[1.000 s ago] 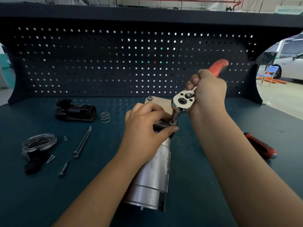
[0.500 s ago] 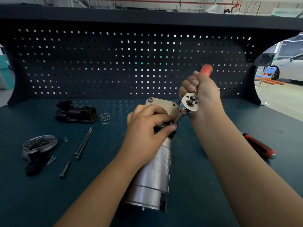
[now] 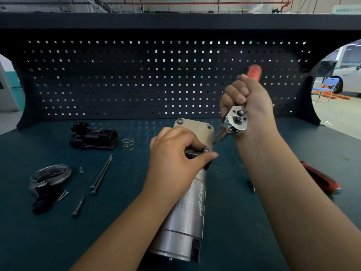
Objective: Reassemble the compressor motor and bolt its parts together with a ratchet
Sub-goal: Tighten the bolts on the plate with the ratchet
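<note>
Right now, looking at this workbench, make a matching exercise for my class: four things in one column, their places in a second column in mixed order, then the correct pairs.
Things
1. ratchet
2. coil spring
3. silver motor body
4. red-handled tool

Places
A. lying on the bench at the far right
B. under the left hand
C. gripped in the right hand
D. beside the black housing, on its right

Pairs: 1-C, 2-D, 3-B, 4-A
</note>
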{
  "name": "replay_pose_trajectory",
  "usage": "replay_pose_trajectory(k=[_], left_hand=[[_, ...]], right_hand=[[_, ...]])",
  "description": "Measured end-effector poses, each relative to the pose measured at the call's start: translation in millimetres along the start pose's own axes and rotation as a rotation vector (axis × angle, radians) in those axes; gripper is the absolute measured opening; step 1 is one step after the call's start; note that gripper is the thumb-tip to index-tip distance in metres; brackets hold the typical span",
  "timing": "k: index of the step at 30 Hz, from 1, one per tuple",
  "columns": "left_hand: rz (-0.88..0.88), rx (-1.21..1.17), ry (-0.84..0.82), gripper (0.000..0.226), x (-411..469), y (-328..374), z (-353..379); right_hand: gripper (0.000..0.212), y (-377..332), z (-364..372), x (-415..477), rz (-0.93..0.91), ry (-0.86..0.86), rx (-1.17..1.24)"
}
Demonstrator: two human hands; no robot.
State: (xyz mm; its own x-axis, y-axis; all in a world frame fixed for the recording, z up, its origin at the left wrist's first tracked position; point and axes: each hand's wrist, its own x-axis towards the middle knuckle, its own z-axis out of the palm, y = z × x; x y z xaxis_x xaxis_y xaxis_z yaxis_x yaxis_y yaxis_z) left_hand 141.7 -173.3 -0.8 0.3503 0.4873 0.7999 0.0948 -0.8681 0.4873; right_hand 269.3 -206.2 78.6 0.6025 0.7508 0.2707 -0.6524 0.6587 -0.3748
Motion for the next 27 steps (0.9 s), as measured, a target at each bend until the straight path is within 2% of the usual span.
replay_pose_trajectory(k=[4, 15, 22, 27], left_hand=[[0.000, 0.033, 0.003, 0.025, 0.3, 0.6, 1.1], [0.027, 0.080, -0.003, 0.021, 1.0, 1.9, 2.8], [0.063, 0.077, 0.008, 0.018, 0.0, 0.3, 1.0], [0.065, 0.065, 0.026, 0.020, -0.5, 0.0, 1.0]], right_hand=[[0.037, 0.1, -2.8, 2.5, 0.007, -0.002, 0.010], [0.034, 5.2, 0.1, -3.3, -0.007, -0.075, -0.082], [0.043, -1.7, 0.9, -4.3, -0.022, -0.059, -0.085], [0.040, -1.6, 1.0, -4.1, -0.025, -0.057, -0.077]])
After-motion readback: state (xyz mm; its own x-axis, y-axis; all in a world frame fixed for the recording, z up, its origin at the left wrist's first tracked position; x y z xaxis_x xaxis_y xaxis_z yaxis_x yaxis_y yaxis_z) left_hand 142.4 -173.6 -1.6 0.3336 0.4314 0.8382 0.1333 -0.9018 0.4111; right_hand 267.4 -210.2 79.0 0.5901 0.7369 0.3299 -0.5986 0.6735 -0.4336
